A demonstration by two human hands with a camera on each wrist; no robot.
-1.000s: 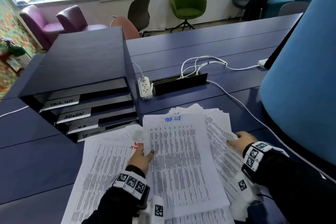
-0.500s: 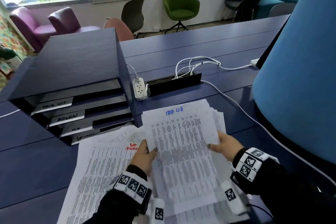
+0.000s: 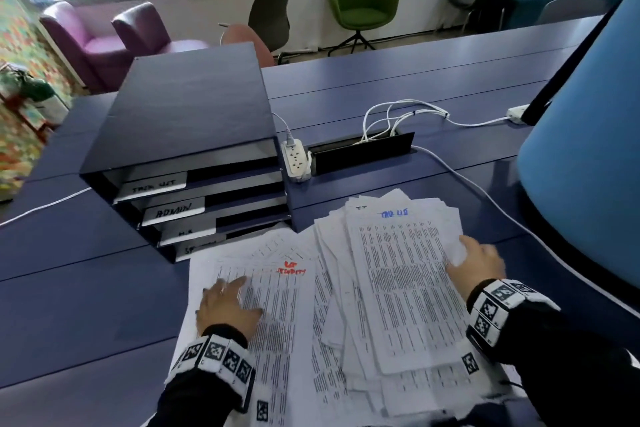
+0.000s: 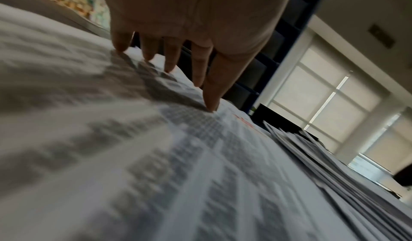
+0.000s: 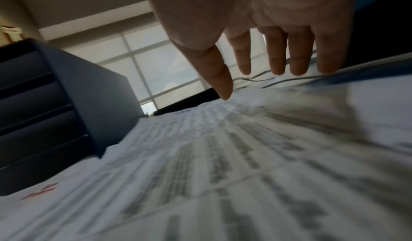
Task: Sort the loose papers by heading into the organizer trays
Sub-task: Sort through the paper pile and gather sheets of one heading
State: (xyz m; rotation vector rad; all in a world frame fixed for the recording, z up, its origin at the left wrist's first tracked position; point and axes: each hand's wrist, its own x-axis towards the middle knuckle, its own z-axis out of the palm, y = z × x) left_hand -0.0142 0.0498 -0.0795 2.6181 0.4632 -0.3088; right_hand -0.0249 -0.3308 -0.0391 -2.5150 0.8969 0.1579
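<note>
A messy pile of printed papers [image 3: 346, 322] lies on the blue table in front of a dark organizer [image 3: 194, 121] with several labelled trays. The top sheet on the right carries a blue heading [image 3: 394, 213]. A sheet on the left [image 3: 277, 305] has a red heading. My left hand [image 3: 225, 302] rests flat on the red-headed sheet, its fingertips [image 4: 169, 68] straight and touching the paper. My right hand [image 3: 474, 263] lies with straight fingers [image 5: 276, 58] at the right edge of the blue-headed sheet [image 5: 245, 139]. Neither hand grips anything.
A white power strip [image 3: 296, 159] and a black cable box [image 3: 360, 152] with white cables sit behind the pile. A large blue panel [image 3: 588, 149] rises at the right. Bare tabletop [image 3: 86, 288] lies left of the papers. Chairs stand beyond the table.
The blue-headed sheet, held by both hands before, now lies on the right pile. My left hand let go and moved left onto the red-headed sheet. My right hand opened at the sheet's edge.
</note>
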